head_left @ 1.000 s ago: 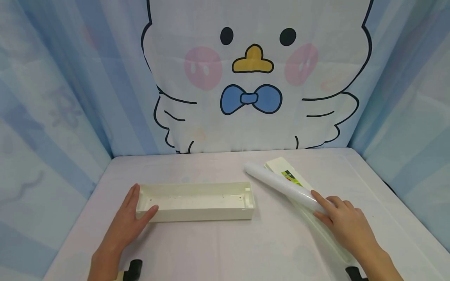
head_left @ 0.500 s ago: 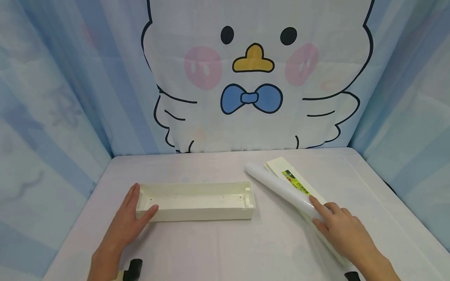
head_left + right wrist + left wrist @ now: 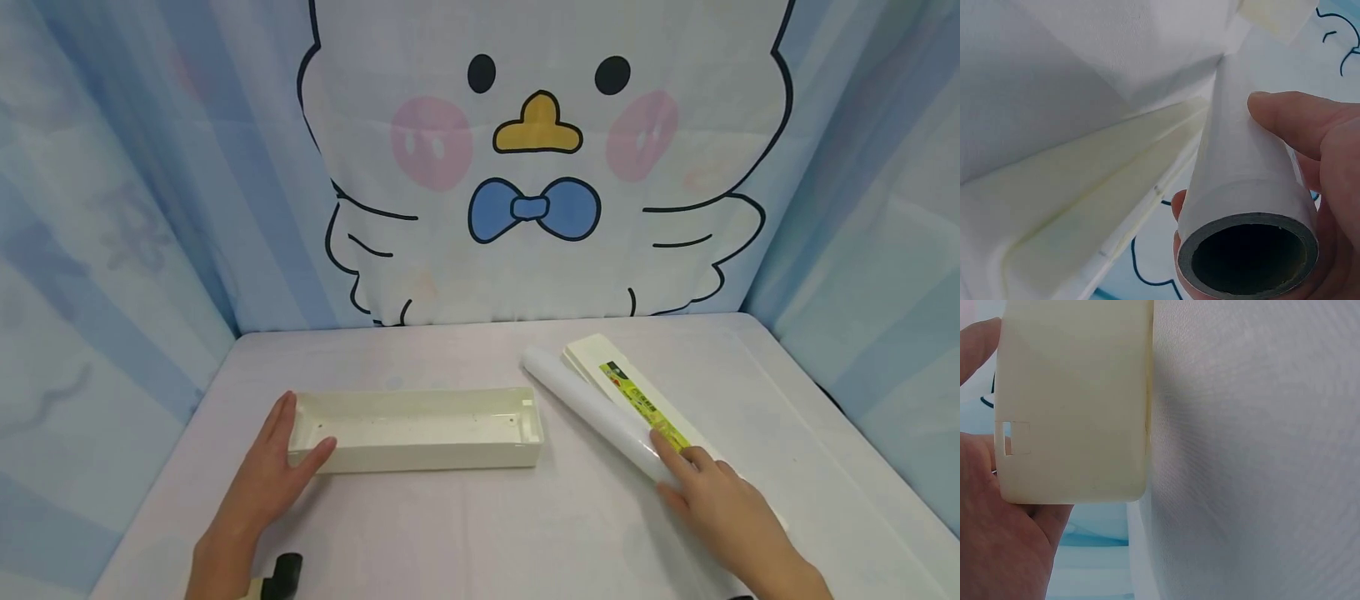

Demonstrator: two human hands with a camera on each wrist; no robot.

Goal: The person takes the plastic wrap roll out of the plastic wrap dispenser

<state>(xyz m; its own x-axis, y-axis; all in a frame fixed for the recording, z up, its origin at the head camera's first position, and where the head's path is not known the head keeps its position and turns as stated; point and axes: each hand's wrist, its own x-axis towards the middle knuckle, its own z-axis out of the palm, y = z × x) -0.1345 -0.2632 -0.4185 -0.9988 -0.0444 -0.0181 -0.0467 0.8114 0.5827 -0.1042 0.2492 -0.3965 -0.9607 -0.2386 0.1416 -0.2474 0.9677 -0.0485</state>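
Observation:
A long cream plastic box [image 3: 431,458] lies with its hollow side up, left of the middle of the table. My left hand [image 3: 258,479] holds its left end, thumb on the front rim and fingers along the far side; the box's end wall [image 3: 1075,394] fills much of the left wrist view. At the right, my right hand [image 3: 720,508] grips the near part of a white roll of cling film [image 3: 592,404]. The roll's dark open core [image 3: 1247,259] faces the right wrist camera. Beside the roll lies a long cream lid [image 3: 592,354] with a yellow-green label [image 3: 645,400], partly hidden by the hand.
A white cloth covers the table [image 3: 465,525]. Behind it hangs a curtain [image 3: 532,275] printed with a cartoon duck, and blue curtains [image 3: 112,275] close off the sides. A black strap piece [image 3: 285,575] shows at the left wrist.
My right hand has drawn the near end of the roll leftward and toward me, uncovering more of the lid's label. The left hand and the box have stayed in place.

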